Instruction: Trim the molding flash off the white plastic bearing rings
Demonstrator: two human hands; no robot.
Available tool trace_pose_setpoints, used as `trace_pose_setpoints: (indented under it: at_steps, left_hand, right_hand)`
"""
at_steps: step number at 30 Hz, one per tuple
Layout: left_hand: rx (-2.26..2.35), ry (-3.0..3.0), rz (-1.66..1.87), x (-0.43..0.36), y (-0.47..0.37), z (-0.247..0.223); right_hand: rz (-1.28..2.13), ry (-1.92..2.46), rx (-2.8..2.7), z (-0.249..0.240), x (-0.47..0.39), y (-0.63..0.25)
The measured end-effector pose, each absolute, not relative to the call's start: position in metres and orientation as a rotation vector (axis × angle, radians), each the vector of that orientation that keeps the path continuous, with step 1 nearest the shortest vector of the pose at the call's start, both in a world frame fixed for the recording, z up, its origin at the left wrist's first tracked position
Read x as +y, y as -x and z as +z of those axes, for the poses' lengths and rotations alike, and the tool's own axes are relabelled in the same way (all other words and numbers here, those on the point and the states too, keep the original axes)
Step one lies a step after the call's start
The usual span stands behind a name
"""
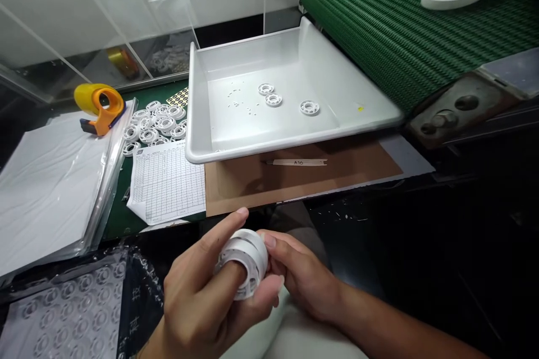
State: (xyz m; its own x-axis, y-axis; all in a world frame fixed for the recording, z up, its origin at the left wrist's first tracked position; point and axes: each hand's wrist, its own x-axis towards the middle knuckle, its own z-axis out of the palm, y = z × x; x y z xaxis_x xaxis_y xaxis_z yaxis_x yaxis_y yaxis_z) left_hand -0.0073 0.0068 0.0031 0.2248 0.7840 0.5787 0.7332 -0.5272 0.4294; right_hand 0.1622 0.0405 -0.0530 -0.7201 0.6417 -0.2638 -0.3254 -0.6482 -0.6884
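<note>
My left hand [202,286] holds a short stack of white plastic rings [248,247], one finger pushed through the centre hole and the thumb beneath. At the stack's right edge, my right hand [301,272] pinches the rim between thumb and fingers; its fingertips are partly hidden behind the rings. Both hands are above my lap, in front of the table edge. Beyond them stands a white tray [252,148] with three similar rings [309,107] and small white scraps in it.
A green conveyor belt [379,22] at the right carries more rings. Left of the tray lie a heap of rings [164,122], a printed form [168,179], a tape dispenser [103,109] and bagged sheets [50,179]. A marked blade-like tool [297,162] rests on brown cardboard [236,190].
</note>
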Motion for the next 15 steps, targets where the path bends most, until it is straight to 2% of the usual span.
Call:
trace_pose_setpoints:
  at_steps: [8,11,15]
  left_hand:
    - [1.620,-2.608,1.110,0.012,0.021,0.019]
    - [1.580,-2.467,1.240,0.007,0.027,0.012]
    - [1.421,-1.897,1.597,0.003,0.022,-0.003]
  right_hand:
    - [2.363,0.686,-0.737,-0.048,0.040,-0.141]
    - [2.362,0.687,-0.710,-0.047,0.037,-0.135]
    - [2.387,0.660,-0.658,-0.046,0.027,-0.127]
